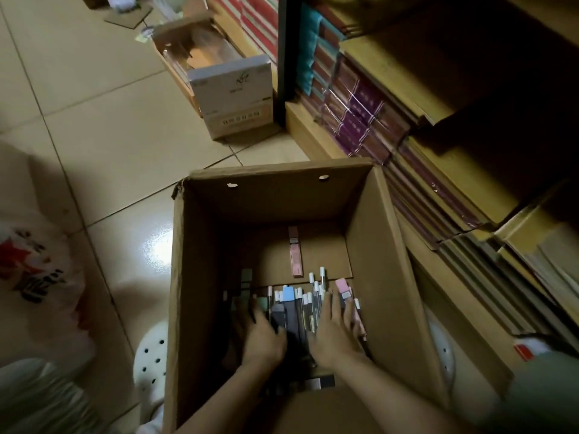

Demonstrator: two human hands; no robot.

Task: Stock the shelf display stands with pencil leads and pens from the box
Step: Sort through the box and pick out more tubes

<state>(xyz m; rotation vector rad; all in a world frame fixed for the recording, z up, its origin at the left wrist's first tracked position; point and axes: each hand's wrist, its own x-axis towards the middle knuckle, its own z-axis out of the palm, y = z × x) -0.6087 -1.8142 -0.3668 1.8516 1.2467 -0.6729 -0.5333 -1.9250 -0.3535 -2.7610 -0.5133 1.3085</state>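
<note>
Beside dim stocked shelves (407, 98), both hands reach into the cardboard box (194, 277) on the tiled floor, left hand (261, 336) and right hand (333, 332) spread flat on pens (308, 303) along its near edge, gripping nothing

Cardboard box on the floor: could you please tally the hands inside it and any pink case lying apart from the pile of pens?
Hands: 2 (left hand, right hand)
Lone pink case: 1
Total: 3

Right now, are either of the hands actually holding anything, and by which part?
Cannot tell. Both the left hand and right hand rest on the pens and lead cases in the cardboard box; no clear grip shows.
</note>
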